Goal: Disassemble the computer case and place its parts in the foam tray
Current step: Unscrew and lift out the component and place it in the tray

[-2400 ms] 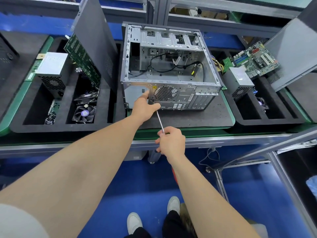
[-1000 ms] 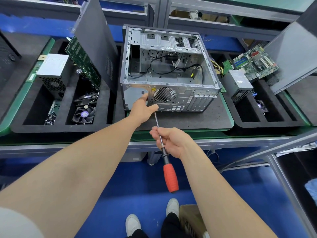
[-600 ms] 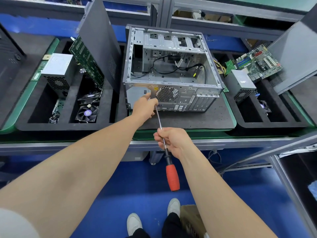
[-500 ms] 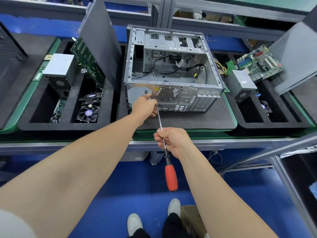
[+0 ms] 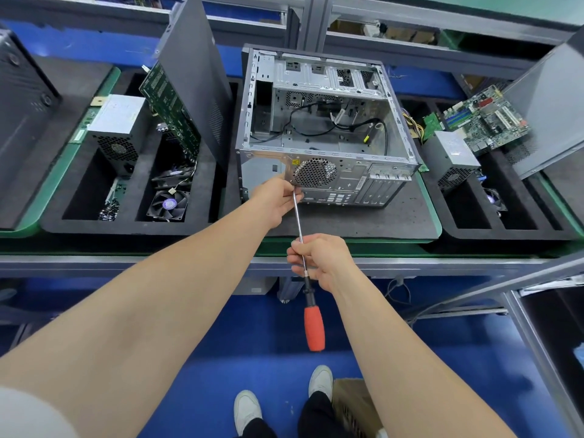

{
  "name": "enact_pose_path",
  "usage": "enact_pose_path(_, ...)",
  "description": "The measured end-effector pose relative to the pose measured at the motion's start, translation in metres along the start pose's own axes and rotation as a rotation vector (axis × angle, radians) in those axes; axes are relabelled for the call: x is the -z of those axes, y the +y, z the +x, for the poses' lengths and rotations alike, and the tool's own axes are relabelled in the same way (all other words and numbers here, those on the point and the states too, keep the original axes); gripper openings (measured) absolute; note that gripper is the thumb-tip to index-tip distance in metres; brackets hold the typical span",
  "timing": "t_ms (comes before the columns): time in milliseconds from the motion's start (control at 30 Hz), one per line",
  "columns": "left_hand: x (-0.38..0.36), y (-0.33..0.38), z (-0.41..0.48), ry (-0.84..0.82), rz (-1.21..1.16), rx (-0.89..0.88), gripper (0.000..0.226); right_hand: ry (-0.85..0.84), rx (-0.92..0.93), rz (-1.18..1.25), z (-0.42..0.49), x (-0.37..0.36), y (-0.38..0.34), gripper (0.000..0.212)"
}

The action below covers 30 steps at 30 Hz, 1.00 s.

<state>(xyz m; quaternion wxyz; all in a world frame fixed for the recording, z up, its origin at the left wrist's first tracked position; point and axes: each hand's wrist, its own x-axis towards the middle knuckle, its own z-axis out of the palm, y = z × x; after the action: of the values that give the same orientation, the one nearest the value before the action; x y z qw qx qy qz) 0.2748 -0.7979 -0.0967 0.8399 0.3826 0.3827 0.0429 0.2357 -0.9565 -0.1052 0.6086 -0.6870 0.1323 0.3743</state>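
screwdriver (image 5: 309, 295) tip meets the computer case (image 5: 347, 184) (rear panel), pinched by the left hand (image 5: 274, 200); right hand (image 5: 320, 260) grips its shaft.

The place is a factory-style teardown line for desktop computers. A long bench (image 5: 126, 263) of grey metal rails crosses the middle of the frame, carrying green-edged pallets (image 5: 49, 188) side by side. At centre stands a stripped computer case (image 5: 325, 154), open, with loose cables inside. The black foam tray (image 5: 126, 226) at left and a second foam tray (image 5: 505, 233) at right hold the same sorted set: a power supply (image 5: 117, 121), a circuit board (image 5: 170, 109), cooling fans (image 5: 167, 205), and a dark side panel (image 5: 196, 74) standing upright. A red-handled screwdriver (image 5: 314, 327) shows at lower centre. Grey framing (image 5: 311, 20) runs along the top, and a blue floor (image 5: 252, 327) lies below.
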Motion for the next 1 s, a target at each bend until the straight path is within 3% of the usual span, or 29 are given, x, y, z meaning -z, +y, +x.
enact_pose_path(167,-0.009,-0.012,-0.009,0.041,-0.124,-0.05,0.045,-0.013,-0.011,-0.033,0.001,0.007,0.012,0.01)
enact_pose_path(267,-0.015,-0.023,-0.011,0.166,-0.163,-0.089,0.04,0.007,0.023,-0.048,0.0,0.014,0.023,0.007)
enact_pose_path(400,-0.023,-0.053,-0.015,0.262,0.061,-0.059,0.017,0.104,0.127,0.0,-0.001,0.029,0.04,0.008)
enact_pose_path(733,-0.116,-0.134,-0.022,-0.138,0.461,-0.073,0.01,0.578,0.402,0.142,0.012,0.123,0.027,0.008)
enact_pose_path(1000,-0.244,-0.166,0.0,-0.213,0.859,-0.292,0.025,0.715,0.429,0.014,0.046,0.241,-0.033,0.013)
